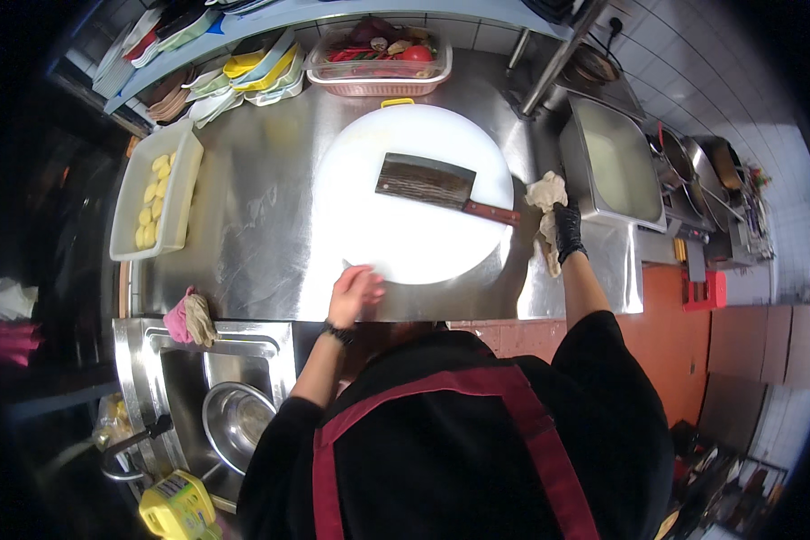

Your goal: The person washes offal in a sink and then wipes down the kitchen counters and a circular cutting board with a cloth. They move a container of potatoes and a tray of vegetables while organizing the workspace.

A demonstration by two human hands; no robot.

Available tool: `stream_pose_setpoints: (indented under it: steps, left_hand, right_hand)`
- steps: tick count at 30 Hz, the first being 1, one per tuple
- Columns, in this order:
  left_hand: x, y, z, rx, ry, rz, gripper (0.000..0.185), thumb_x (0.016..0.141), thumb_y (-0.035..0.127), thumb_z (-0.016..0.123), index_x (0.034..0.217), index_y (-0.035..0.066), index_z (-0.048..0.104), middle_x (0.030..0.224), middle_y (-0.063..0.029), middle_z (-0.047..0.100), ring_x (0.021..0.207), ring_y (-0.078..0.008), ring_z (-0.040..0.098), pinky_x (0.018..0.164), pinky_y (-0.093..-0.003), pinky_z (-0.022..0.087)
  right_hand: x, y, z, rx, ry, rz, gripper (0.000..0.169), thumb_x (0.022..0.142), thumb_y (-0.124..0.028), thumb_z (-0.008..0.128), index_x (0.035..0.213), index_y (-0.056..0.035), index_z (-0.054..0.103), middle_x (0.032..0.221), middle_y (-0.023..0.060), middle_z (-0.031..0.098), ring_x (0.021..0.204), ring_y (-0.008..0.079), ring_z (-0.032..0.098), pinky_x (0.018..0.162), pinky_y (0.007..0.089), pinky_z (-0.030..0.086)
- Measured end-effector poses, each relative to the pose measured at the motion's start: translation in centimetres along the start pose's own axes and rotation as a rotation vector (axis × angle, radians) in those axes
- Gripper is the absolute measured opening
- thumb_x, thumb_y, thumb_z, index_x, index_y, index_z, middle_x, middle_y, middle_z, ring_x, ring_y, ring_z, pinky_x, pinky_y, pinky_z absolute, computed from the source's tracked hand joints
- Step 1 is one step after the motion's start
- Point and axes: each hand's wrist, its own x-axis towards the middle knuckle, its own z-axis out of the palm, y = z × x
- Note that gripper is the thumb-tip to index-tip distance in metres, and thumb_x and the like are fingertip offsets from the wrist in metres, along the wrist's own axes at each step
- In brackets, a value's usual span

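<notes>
A round white cutting board [378, 236] lies on the steel worktop, with a cleaver [426, 181] flat on it. The wooden handle of the cleaver points right, over the board's edge. To the right of the board, my right hand [568, 229], in a black glove, grips a crumpled off-white cloth [547, 192] on the steel. Part of the cloth hangs below the fingers. My left hand [356, 291], bare and slightly blurred, hovers by the board's lower left edge. Its fingers are loosely bent and a little apart, with nothing visible in them.
A deep steel pan [584, 169] of cloudy liquid stands right. At left is a white tub [187, 182] of peeled potatoes [152, 199]. Vegetables fill a basket [378, 88] at the back, under a shelf [351, 8]. A sink [285, 344] with a metal bowl [239, 422] is lower left.
</notes>
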Motion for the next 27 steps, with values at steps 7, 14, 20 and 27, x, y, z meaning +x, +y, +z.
stream_pose_setpoints:
  steps: [7, 14, 20, 27]
  left_hand:
    - [10.1, -5.3, 10.0, 0.045, 0.069, -0.080, 0.056, 0.078, 0.031, 0.056, 0.116, -0.002, 0.033, 0.099, -0.0171, 0.054, 0.080, -0.0239, 0.057, 0.068, -0.0306, 0.046]
    - [10.1, -5.7, 9.7, 1.263, 0.408, 0.434, 0.077, 0.061, 0.024, 0.064, 0.123, -0.001, 0.027, 0.110, -0.0165, 0.041, 0.104, -0.0292, 0.038, 0.092, -0.0424, 0.026]
    - [9.2, -5.7, 5.5, 1.234, 0.377, 0.588, 0.062, 0.060, 0.001, 0.056, 0.119, 0.014, 0.040, 0.121, -0.0168, 0.033, 0.117, -0.0334, 0.027, 0.097, -0.0437, 0.022]
    - [7.6, -3.9, 4.3, 1.310, 0.311, 0.752, 0.046, 0.069, 0.001, 0.048, 0.115, 0.010, 0.044, 0.122, -0.0175, 0.036, 0.110, -0.0331, 0.038, 0.090, -0.0406, 0.034]
  right_hand:
    - [-7.7, -5.0, 7.6, -0.137, -0.933, 0.003, 0.032, 0.076, -0.003, 0.044, 0.108, 0.0013, 0.045, 0.098, 0.0086, 0.053, 0.090, 0.0168, 0.050, 0.074, 0.0248, 0.040]
    - [-5.4, -14.5, 9.6, 0.349, -0.827, 0.008, 0.042, 0.071, 0.007, 0.045, 0.112, -0.0004, 0.043, 0.100, 0.0052, 0.051, 0.094, 0.0130, 0.047, 0.079, 0.0234, 0.040]
    - [-6.4, -18.8, 16.3, -0.169, -0.814, -0.892, 0.049, 0.068, -0.002, 0.053, 0.116, -0.0111, 0.045, 0.108, 0.0120, 0.050, 0.099, 0.0276, 0.049, 0.084, 0.0344, 0.040]
    - [0.0, -11.5, 24.1, -0.174, -0.943, -0.351, 0.033, 0.074, -0.005, 0.044, 0.106, -0.0032, 0.051, 0.098, 0.0157, 0.053, 0.090, 0.0255, 0.052, 0.076, 0.0327, 0.041]
